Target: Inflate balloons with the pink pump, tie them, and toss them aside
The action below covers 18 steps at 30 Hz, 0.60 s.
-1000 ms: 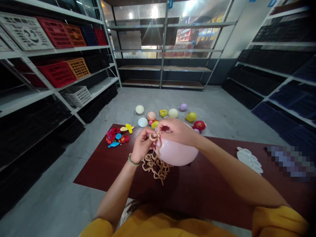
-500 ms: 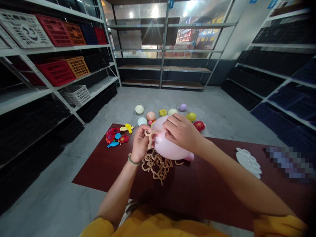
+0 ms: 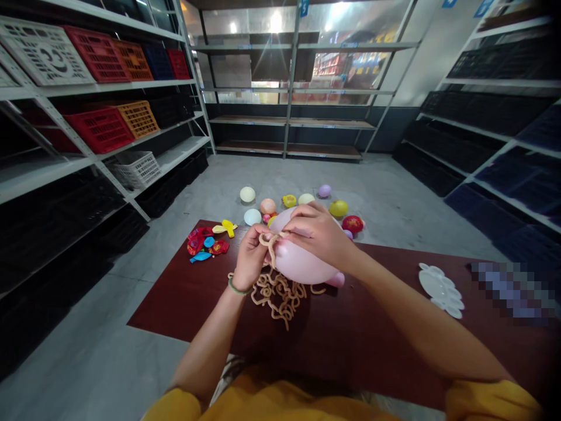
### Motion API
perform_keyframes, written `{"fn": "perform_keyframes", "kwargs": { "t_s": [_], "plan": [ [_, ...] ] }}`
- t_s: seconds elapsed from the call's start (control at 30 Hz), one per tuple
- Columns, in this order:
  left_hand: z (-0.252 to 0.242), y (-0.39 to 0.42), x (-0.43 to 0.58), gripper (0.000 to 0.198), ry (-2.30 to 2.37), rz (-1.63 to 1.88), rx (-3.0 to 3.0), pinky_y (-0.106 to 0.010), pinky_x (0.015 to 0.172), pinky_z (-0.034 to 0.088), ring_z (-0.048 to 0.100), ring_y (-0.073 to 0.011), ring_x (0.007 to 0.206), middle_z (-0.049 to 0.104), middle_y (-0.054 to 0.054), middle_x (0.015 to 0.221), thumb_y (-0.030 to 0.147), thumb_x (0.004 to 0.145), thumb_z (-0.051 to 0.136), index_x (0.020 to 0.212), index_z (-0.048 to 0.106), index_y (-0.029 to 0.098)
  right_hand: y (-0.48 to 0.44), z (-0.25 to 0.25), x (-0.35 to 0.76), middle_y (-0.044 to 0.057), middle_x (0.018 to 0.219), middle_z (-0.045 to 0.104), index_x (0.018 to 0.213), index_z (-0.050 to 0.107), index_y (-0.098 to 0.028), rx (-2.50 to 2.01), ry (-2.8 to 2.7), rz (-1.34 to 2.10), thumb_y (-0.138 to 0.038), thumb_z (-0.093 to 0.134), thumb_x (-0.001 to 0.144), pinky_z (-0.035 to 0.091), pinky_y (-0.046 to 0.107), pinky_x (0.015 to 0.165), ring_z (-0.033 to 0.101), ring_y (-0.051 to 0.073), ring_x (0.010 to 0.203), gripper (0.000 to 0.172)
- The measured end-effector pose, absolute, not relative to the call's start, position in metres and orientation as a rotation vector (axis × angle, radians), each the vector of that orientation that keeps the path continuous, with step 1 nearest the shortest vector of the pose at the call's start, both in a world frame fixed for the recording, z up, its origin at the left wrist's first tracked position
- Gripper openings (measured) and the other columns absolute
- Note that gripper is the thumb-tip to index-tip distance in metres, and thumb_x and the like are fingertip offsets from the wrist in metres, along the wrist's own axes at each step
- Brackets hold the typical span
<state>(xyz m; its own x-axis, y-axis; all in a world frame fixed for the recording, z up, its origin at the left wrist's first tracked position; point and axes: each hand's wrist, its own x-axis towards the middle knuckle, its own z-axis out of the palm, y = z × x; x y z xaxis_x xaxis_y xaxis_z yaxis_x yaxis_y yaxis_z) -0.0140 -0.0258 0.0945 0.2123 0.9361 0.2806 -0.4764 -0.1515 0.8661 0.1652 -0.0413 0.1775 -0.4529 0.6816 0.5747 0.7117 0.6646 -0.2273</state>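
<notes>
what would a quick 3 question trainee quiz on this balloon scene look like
1. True or false: the right hand rests on top of the pink balloon.
2. What does the left hand pinch against the balloon? A) tan string B) scissors C) a marker
3. Fill in: the loose pile of string lies on the dark red ____, under the balloon's near side.

Key: 1 true; 2 A; 3 table.
</notes>
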Motion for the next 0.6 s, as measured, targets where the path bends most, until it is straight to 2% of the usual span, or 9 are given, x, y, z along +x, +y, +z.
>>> {"fn": "perform_keyframes", "kwargs": {
  "t_s": [0.17, 0.27, 0.6],
  "plan": [
    [0.096, -0.027, -0.013, 0.022, 0.504, 1.377, 1.029, -0.015, 0.036, 0.031, 0.037, -0.0040, 0.035, 0.046, 0.009, 0.050, 0.030, 0.081, 0.073, 0.080, 0.054, 0.020, -0.047, 0.181, 0.167, 0.001, 0.091, 0.065, 0.085, 0.061, -0.027, -1.049, -2.215, -0.050, -0.019, 0.056, 0.090, 0.045, 0.041, 0.083, 0.055, 0.022, 0.087, 0.011],
    [0.101, -0.028, -0.012, 0.023, 0.470, 1.398, 0.964, -0.014, 0.034, 0.031, 0.033, -0.0031, 0.034, 0.045, 0.010, 0.049, 0.028, 0.079, 0.074, 0.079, 0.053, 0.019, -0.050, 0.183, 0.168, 0.003, 0.088, 0.064, 0.083, 0.057, -0.024, -1.028, -2.234, -0.085, -0.017, 0.051, 0.093, 0.046, 0.040, 0.082, 0.054, 0.023, 0.087, 0.014],
    [0.112, -0.032, -0.014, 0.025, 0.453, 1.435, 0.880, -0.012, 0.034, 0.032, 0.030, -0.0017, 0.036, 0.049, 0.008, 0.052, 0.028, 0.077, 0.077, 0.077, 0.054, 0.018, -0.061, 0.172, 0.178, 0.008, 0.094, 0.066, 0.086, 0.061, -0.019, -0.991, -2.281, -0.228, -0.016, 0.044, 0.096, 0.050, 0.037, 0.082, 0.058, 0.022, 0.090, 0.019]
  ]
}}
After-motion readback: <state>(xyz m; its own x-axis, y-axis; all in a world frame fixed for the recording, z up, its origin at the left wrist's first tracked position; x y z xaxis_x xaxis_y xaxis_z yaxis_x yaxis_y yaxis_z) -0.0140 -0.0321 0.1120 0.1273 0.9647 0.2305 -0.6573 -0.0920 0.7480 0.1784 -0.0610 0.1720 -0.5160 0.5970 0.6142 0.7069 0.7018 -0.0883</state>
